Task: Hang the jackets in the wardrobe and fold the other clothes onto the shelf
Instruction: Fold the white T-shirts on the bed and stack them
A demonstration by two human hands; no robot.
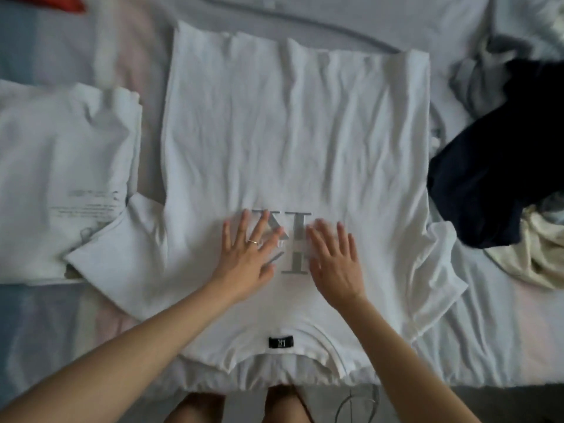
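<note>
Collar sits nearest, tee flat on the bed. Left hand and right hand press open-palmed on the logo, holding nothing. Risk: wrinkles beyond the fingertips get folded in, and sleeves flanking the palms could bunch.

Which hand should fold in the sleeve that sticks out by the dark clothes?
The right hand, probably. That sleeve lies on its side of the T-shirt, while the left hand would have to cross over.

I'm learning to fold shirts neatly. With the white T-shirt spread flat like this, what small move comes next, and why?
Probably fold one sleeve inward. The T-shirt lies flat on the bed, both hands, left and right, pressing open on its chest, while the sleeves stick out sideways.
</note>
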